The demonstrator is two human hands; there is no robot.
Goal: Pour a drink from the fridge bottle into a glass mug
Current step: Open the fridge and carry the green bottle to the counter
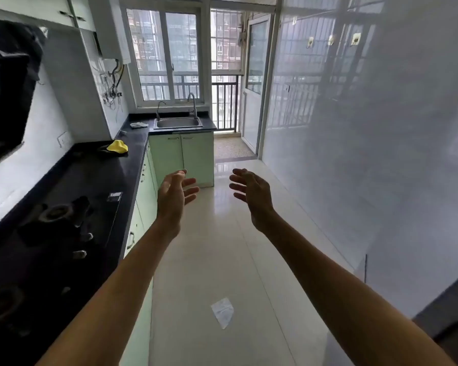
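No fridge, bottle or glass mug shows in the head view. Both arms reach forward over the kitchen floor at about chest height. My left hand point(173, 196) is held out with palm turned inward and fingers spread, holding nothing. My right hand point(251, 194) faces it a short gap away, fingers also apart and empty. Neither hand touches anything.
A black counter point(122, 165) runs along the left with a gas hob point(61, 223) and a yellow cloth point(117, 147). A steel sink point(177, 123) sits under the far window over green cabinets point(181, 157). A scrap of paper point(223, 311) lies on the white tiled floor. A white wall is at the right.
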